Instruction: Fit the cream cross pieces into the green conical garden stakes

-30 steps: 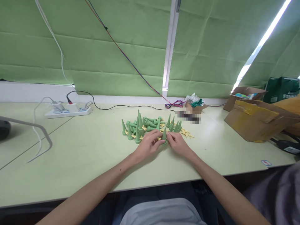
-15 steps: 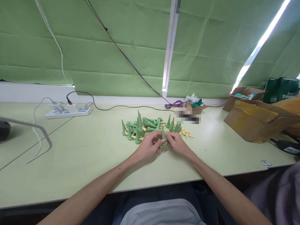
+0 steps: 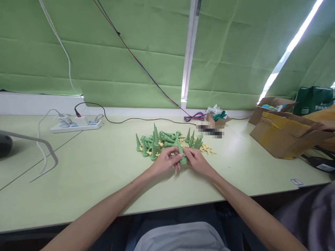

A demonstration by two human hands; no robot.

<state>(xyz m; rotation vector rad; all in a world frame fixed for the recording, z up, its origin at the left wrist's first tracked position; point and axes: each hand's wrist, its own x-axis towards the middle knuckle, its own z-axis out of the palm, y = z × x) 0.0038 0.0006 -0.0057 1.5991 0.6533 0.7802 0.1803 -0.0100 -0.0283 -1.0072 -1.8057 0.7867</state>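
Observation:
A green plastic cone spike is held between both hands, its tip pointing up and to the left. My left hand pinches it from the left and my right hand grips its base from the right. Just behind the hands lies a pile of green cone spikes, some upright and some on their sides. Small yellow plastic pieces are scattered to the right of the pile and among the spikes.
A white power strip with cables sits at the back left. Open cardboard boxes stand at the right, a small box with plastic wrap at the back. Red and blue wires hang across the green blind. Another person's sleeve shows at lower right.
The held green spike has tilted from nearly upright to leaning left, and both hands have shifted slightly while working on it. The pile has not moved.

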